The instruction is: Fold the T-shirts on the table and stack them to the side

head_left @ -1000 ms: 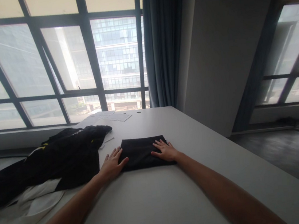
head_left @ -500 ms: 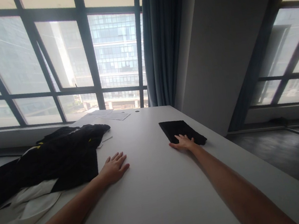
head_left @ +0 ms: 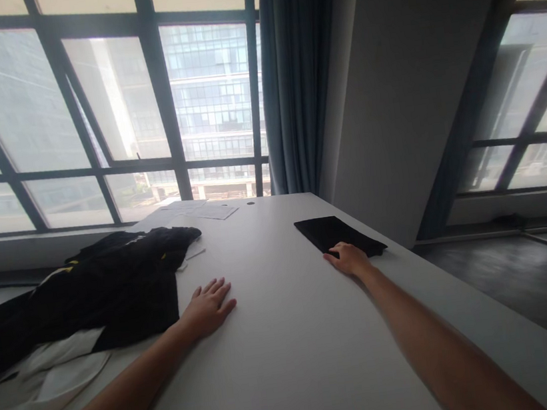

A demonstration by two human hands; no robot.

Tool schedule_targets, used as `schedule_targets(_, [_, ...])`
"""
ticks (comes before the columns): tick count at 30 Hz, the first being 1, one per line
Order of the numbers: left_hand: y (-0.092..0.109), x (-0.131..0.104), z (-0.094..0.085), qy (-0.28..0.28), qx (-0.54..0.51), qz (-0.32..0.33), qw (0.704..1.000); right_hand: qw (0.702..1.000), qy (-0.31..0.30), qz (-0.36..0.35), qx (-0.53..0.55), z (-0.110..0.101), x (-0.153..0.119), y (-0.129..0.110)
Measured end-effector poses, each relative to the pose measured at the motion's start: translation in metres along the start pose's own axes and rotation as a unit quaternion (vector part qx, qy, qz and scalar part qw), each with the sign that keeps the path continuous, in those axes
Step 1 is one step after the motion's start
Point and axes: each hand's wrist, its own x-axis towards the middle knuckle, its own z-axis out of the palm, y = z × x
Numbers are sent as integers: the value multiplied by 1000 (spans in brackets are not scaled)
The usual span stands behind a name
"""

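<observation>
My left hand [head_left: 210, 307] lies flat on the white table [head_left: 274, 366] with its fingers spread, holding nothing. Just left of it is a heap of black clothing [head_left: 127, 285], with white cloth [head_left: 49, 379] showing under its near side. Over by the table's right edge, a folded black garment [head_left: 342, 231] lies flat in a neat rectangle. My right hand [head_left: 350, 260] is at its near edge, thumb and fingers drawn together on the fabric. The hand hides part of that edge.
Sheets of paper [head_left: 216, 210] lie at the far end of the table, near a round dark cable hole [head_left: 250, 203]. Small white tags [head_left: 195, 254] are beside the clothing heap. Beyond stand windows, a blue-grey curtain [head_left: 296, 94] and a grey pillar [head_left: 390, 95].
The folded black garment has shifted slightly right and turned a little, together with my right hand, whose fingers have drawn in. My left hand has stayed in place.
</observation>
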Motion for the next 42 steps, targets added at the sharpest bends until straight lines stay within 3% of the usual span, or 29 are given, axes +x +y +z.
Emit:
schedule_targets(7, [1,-1,-1,1,-5,-1,1000,996,-51,73,-16,15,8,9])
schedule_targets(12, [-1,-1,1,11,-17,4,1000,996,68,59,-2,10,6,16])
schedule_targets(14, [-3,0,3,16,-20,5,1000,994,85,64,-17,7,4,16])
schedule_targets(20, [-6,3,6,33,-21,16,999,997,17,77,-8,17,12,14])
schedule_targets(22, [-10,5,0,66,-27,7,997,997,3,77,-10,23,15,15])
schedule_targets(24, [-19,8,-10,128,-14,-41,991,997,11,71,-12,27,17,16])
schedule_targets(27, [-47,6,-25,191,68,-166,965,998,36,59,-11,29,18,19])
schedule_targets(30, [-81,1,-35,163,111,-272,942,998,39,52,-7,28,17,19])
schedule_targets(33, [-101,-2,-42,167,59,-294,939,998,37,47,-7,25,15,15])
schedule_targets(35, [-99,1,-48,237,0,-271,933,998,46,43,-10,22,12,12])
schedule_targets(38, [-78,13,-59,358,-135,-221,897,996,77,30,-14,17,7,8])
schedule_targets(42, [-39,35,-66,400,-288,-153,857,995,101,13,11,9,2,-4])
